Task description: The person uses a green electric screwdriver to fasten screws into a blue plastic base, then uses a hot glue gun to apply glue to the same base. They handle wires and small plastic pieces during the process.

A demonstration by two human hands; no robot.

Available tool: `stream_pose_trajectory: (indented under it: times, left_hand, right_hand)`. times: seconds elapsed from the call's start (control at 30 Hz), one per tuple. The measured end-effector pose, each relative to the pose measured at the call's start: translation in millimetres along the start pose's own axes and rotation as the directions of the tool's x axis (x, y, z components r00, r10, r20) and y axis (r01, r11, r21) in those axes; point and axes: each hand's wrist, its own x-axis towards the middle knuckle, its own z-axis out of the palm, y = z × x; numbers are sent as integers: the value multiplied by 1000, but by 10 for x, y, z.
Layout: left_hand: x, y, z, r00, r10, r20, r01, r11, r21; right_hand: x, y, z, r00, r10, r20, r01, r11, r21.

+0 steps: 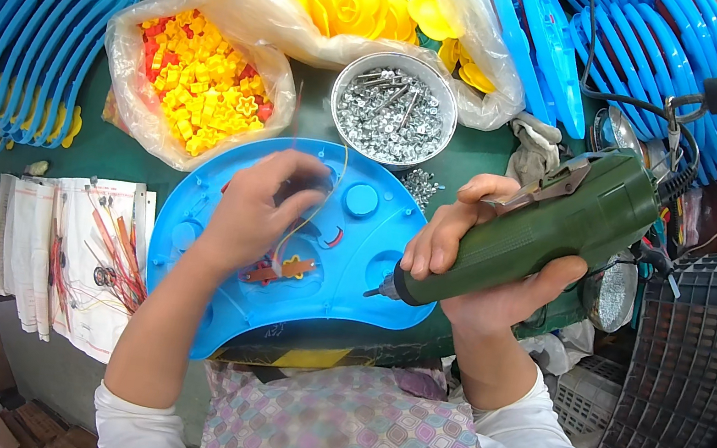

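Observation:
My right hand [486, 266] is wrapped round a green electric screwdriver [543, 228]. Its dark tip [381, 290] points left, over the right side of a blue plastic panel [272, 308]. Above the panel's upper middle, my left hand [265, 196] is slightly blurred, its thumb and fingers curled together; whatever they pinch is hidden. A thin pale wire [338, 186] runs close by those fingertips. Lower down in the panel lies a small brown circuit board [296, 267], with yellow and red bits around it.
Behind the panel stand a metal bowl of screws [441, 134], a bag of small yellow and red pieces [267, 122] and a bag of yellow and teal parts [347, 55]. Blue panels [25, 35] are stacked left. Wired parts lie on white sheets [27, 267]. A dark crate [680, 365] stands right.

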Motion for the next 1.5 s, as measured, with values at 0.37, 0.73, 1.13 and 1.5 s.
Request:
stream_pose_trajectory:
  times: [0.37,0.73,1.13,1.5]
  left_hand:
    - [40,-129,167,920,359,-159,-253,851,460]
    - [36,-93,274,894,410,-181,-247,787,566]
    - [-1,512,428,953,302,-16,-284,913,292]
    - [-7,318,719,910,409,70,-395,801,451]
  right_hand:
    - [-1,-17,-24,999,40,5,-40,998,-52]
    - [230,-231,-172,973,-232,-19,231,972,-30]
    - [301,-130,-721,909,-411,-65,350,841,-413]
    - [528,140,-753,930,-362,-68,320,886,-336]
